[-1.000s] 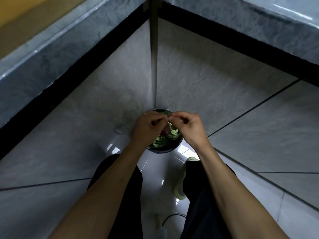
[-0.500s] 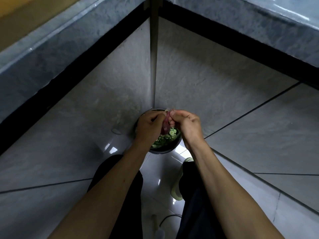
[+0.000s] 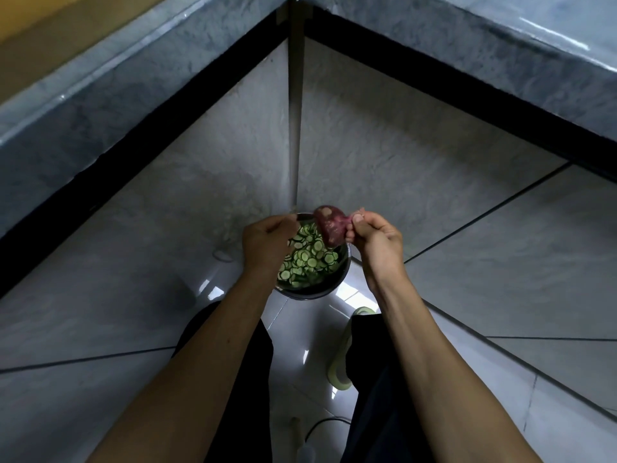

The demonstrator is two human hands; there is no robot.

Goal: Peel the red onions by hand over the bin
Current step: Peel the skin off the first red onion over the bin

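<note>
A red onion (image 3: 329,228) was held above the far rim of a round dark bin (image 3: 315,290), which stood on the tiled floor (image 3: 300,329) in the corner where two grey tiled walls (image 3: 384,168) met. The onion was pinched at its right side by the thumb and fingertips of the right hand (image 3: 374,240), whose fingers were curled around it. Purple skin with pale patches was seen on the onion.

The left hand (image 3: 265,243) was kept just left of the onion, over the left rim of the bin, with its fingers curled inward. Whether something thin was pinched between its fingertips could not be told, because they were turned away from the camera.

Inside the bin, many green round slices (image 3: 309,259) with pale centres were piled. Nearer than the bin, dark trousers (image 3: 233,396) were seen on both legs, and a pale green slipper (image 3: 339,362) was worn at the right of the bin. A marbled grey ledge (image 3: 100,95) ran above the walls.
</note>
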